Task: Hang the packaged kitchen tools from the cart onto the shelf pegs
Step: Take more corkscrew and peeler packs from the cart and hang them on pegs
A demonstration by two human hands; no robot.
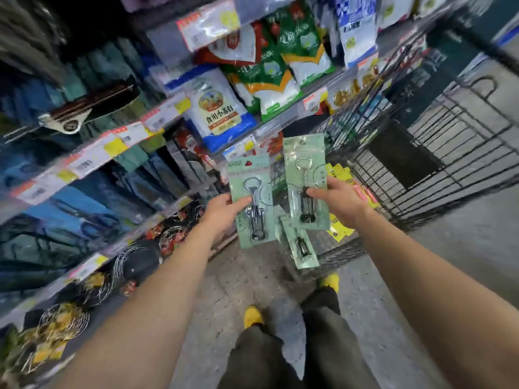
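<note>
My left hand [224, 211] grips a green-carded corkscrew pack [252, 200] by its left edge. My right hand [334, 197] holds a second green corkscrew pack [304, 175] upright, thumb across its front. A third green pack [300, 245] hangs below and behind it; I cannot tell whether my right hand holds it too. Both hands are at waist height between the shelves on the left and the black wire cart [421, 164] on the right. Yellow packs [341, 175] lie in the cart behind the packs.
Shelves [92, 158] with price tags run along the left, carrying bags of powder [216, 108] above, dark boxed goods in the middle, and wire whisks [134, 256] low down. A clipped tool [84, 108] hangs at upper left. Grey floor and my yellow shoes [252, 315] lie below.
</note>
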